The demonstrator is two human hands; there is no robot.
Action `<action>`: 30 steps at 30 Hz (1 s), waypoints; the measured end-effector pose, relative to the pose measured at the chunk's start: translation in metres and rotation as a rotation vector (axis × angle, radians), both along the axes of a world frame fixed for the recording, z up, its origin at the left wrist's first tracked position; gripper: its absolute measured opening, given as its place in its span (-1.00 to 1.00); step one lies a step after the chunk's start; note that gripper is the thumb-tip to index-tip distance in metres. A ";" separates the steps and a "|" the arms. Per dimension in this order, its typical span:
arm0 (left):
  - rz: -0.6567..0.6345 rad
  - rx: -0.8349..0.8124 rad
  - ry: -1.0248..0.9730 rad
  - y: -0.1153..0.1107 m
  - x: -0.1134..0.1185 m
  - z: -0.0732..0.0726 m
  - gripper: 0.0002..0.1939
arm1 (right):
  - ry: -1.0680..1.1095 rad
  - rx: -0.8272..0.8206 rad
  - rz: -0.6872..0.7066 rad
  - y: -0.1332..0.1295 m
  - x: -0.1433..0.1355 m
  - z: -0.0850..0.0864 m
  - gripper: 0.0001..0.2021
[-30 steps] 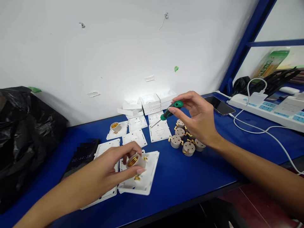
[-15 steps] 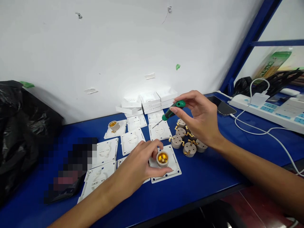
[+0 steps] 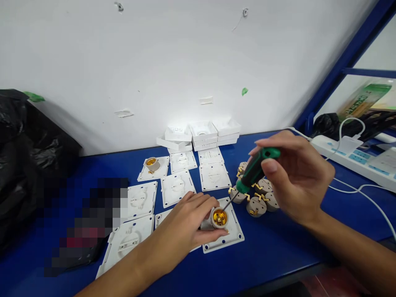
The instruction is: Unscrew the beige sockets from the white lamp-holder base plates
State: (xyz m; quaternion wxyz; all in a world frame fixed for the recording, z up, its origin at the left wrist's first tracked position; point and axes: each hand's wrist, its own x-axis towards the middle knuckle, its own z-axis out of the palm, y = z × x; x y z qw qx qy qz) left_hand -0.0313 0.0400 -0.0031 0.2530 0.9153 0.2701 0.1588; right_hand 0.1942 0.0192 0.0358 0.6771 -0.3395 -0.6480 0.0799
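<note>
Here the right hand (image 3: 297, 177) pinches the screwdriver (image 3: 255, 170), shaft slanting down-left into the lamp socket (image 3: 219, 217) the left hand (image 3: 188, 222) clasps.

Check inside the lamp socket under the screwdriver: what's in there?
Lamp socket shows a brass threaded lining, with the screwdriver tip entering. Its bottom contact or screw is hidden by the tip.

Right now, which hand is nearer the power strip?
Right. The right hand, holding the screwdriver, is just short of the power strip at the table's right end. The left hand grips the lamp socket, much farther off.
</note>
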 end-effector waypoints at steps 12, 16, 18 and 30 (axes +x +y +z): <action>-0.038 0.023 0.037 -0.001 -0.004 -0.006 -0.70 | -0.252 -0.033 0.084 -0.012 -0.004 -0.007 -0.59; -0.037 0.035 0.060 -0.003 -0.003 -0.004 -0.70 | -0.251 0.049 0.085 -0.009 -0.002 -0.006 -0.63; -0.035 0.037 0.061 -0.003 -0.003 -0.004 -0.70 | -0.269 0.059 0.094 -0.008 0.000 -0.006 -0.64; -0.034 0.035 0.062 -0.002 -0.002 -0.002 -0.71 | -0.388 -0.064 0.119 -0.017 -0.002 0.006 -0.58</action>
